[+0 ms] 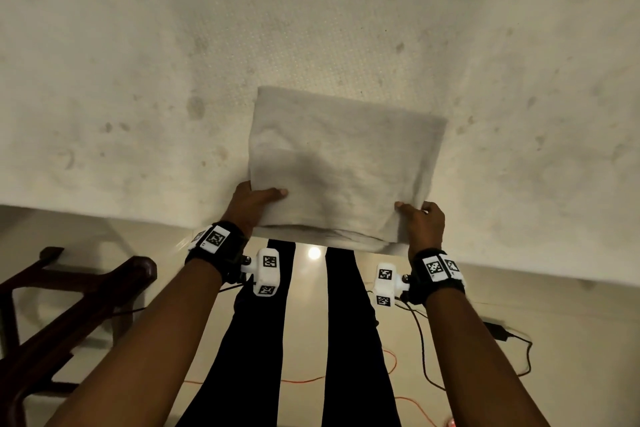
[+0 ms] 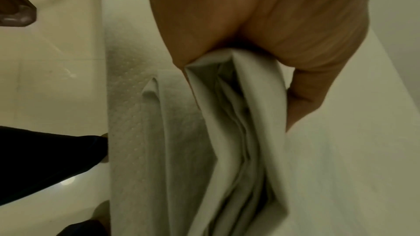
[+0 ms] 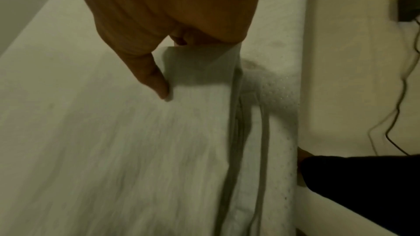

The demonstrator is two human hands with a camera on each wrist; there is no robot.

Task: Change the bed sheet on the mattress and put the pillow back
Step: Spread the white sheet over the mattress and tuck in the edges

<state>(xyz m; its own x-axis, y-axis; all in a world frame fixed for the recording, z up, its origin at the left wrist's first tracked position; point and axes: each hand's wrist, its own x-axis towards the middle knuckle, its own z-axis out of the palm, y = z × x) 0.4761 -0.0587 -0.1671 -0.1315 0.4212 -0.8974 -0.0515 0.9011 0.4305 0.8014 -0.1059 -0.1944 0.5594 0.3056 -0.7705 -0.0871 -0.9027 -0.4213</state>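
Note:
A folded white bed sheet (image 1: pixel 343 166) lies at the near edge of the bare, stained mattress (image 1: pixel 138 62). My left hand (image 1: pixel 254 204) grips its near left corner, thumb on top. In the left wrist view the folded layers (image 2: pixel 238 114) are bunched inside my left hand (image 2: pixel 261 42). My right hand (image 1: pixel 420 218) pinches the near right corner; the right wrist view shows that hand (image 3: pixel 168 24) with the thumb on the top layer (image 3: pixel 197 64). The sheet's near edge hangs slightly over the mattress side (image 3: pixel 277 96). No pillow is in view.
A dark wooden chair (image 1: pixel 65 305) stands on the pale floor at lower left. A black adapter (image 1: pixel 498 329) with cables and an orange wire (image 1: pixel 408 402) lie on the floor to the right. My legs in black trousers (image 1: pixel 263 340) stand against the bed.

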